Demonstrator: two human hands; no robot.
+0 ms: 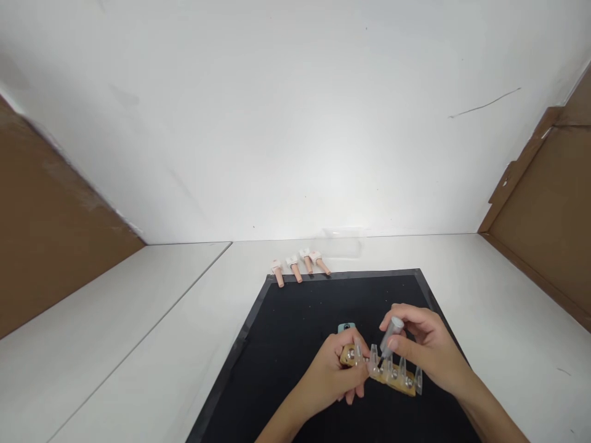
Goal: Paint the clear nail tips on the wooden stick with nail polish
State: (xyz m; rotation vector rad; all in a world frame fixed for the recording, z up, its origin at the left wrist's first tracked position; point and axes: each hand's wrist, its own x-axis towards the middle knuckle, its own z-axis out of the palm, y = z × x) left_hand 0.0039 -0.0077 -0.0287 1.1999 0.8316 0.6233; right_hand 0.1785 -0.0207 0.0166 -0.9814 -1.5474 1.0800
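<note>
The left hand has its fingers clamped on one bar, partly hiding it; I count five clear tips along it. The right hand's fingers pinch one brush, its end hard to see. Just beyond the left fingers, one teal thing is half covered; well beyond, four pegs.

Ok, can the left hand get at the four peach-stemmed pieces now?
Probably not freely: the left hand holds the yellow nail-tip stand, though nothing visible blocks the way to the pieces.
</note>
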